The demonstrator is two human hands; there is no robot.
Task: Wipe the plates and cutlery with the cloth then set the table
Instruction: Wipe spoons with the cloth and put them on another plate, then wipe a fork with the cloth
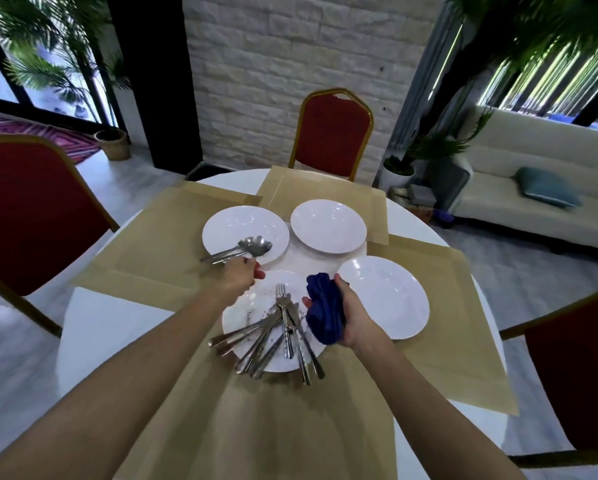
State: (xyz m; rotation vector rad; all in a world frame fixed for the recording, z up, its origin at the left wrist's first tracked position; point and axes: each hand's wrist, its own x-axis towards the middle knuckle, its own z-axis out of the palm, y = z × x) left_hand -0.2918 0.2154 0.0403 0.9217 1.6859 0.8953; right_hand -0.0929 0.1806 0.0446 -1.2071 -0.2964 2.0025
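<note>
Cloth [325, 313]: dark blue, soft, crumpled into a bunch. It is grasped in the right hand [354, 317], fingers and thumb curled round it, above the right rim of the near plate [252, 308].

Near plate: round, white, glossy, marked with dark smears and crumbs. On it lies a fanned heap of steel cutlery [280, 336], a fork among the pieces, with handles overhanging the near rim.

Left hand [238, 276]: at the far-left rim of the near plate, fingertips at the handles of shiny spoons [254, 247]. Whether it grips them cannot be told. The spoon bowls rest on a second white plate [235, 223], beyond and left of the near plate.

A third plate [328, 226] sits beyond the near plate and a fourth [387, 299] just to its right, both with clean, glossy faces. All four stand on tan, matt mats [145, 251] over a round white table [100, 327]. Red padded chairs [332, 133] with gilt frames stand around it.
</note>
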